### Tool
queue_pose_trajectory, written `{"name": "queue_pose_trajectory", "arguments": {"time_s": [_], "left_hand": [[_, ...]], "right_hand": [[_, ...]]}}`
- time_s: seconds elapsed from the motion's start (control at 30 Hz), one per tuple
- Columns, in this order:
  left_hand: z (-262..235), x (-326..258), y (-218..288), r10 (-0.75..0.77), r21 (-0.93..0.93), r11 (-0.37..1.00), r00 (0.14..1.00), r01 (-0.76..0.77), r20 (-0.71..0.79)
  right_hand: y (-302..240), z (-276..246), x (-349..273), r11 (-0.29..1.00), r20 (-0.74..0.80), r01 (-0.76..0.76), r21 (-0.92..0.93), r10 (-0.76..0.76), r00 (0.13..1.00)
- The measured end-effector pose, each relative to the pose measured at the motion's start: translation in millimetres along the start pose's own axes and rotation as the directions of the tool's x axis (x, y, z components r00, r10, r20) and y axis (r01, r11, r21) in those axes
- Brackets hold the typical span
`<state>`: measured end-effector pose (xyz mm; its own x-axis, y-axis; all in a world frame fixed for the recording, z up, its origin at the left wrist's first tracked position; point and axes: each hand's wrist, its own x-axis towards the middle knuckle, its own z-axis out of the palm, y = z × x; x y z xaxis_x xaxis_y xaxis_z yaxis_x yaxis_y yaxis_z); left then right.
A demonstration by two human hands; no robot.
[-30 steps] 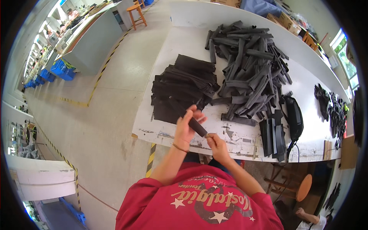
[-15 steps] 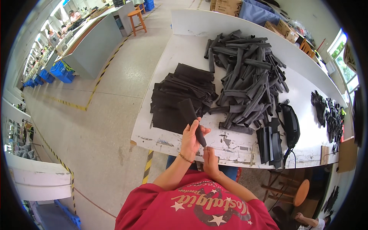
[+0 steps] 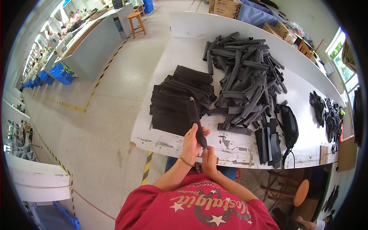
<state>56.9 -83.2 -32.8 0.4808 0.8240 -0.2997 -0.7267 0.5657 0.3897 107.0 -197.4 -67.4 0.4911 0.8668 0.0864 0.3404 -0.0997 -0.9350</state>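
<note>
A long black fabric tube (image 3: 196, 122) slants up and away over the table's front edge. My left hand (image 3: 192, 140) is closed round its lower half, thumb along the top. From the tube's far end a small pale tip, like the end of a thin stick, pokes out. My right hand (image 3: 209, 161) pinches close at the near end, where a narrow bit shows between tube and fingertips; most of it is hidden. Just beyond lies a stack of flat black fabric pieces (image 3: 168, 111). Right of that is a large heap of dark grey fabric tubes (image 3: 245, 80).
On the white table (image 3: 230, 147), black strips (image 3: 269, 143) and a black pouch with a strap (image 3: 289, 124) lie to the right. More black pieces (image 3: 333, 119) sit farther right. A low white panel (image 3: 245, 27) edges the far side. A wooden stool (image 3: 301, 193) stands below right.
The fabric tube has turned more upright and looks narrower. A pale tip now shows at its far end. Both hands stay in nearly the same place.
</note>
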Motion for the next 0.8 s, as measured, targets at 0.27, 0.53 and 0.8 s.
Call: {"name": "queue_pose_trajectory", "arguments": {"time_s": [0.27,0.53,0.8], "left_hand": [[6.8,-0.1,6.5,-0.016,0.040,0.999,1.000,0.015,0.015],[13.5,20.9,53.1,-0.074,0.142,0.990,0.917,0.019,0.392],[19.2,29.5,31.2,0.063,-0.044,0.997,0.995,-0.060,0.074]], "right_hand": [[-1.1,-9.1,-8.9,0.996,0.084,-0.086,0.024,0.084,0.993],[-1.5,-40.9,26.9,0.995,0.207,-0.042,0.094,0.022,0.978],[-7.1,-13.9,10.7,0.999,0.106,-0.041,0.018,0.039,0.994]]}}
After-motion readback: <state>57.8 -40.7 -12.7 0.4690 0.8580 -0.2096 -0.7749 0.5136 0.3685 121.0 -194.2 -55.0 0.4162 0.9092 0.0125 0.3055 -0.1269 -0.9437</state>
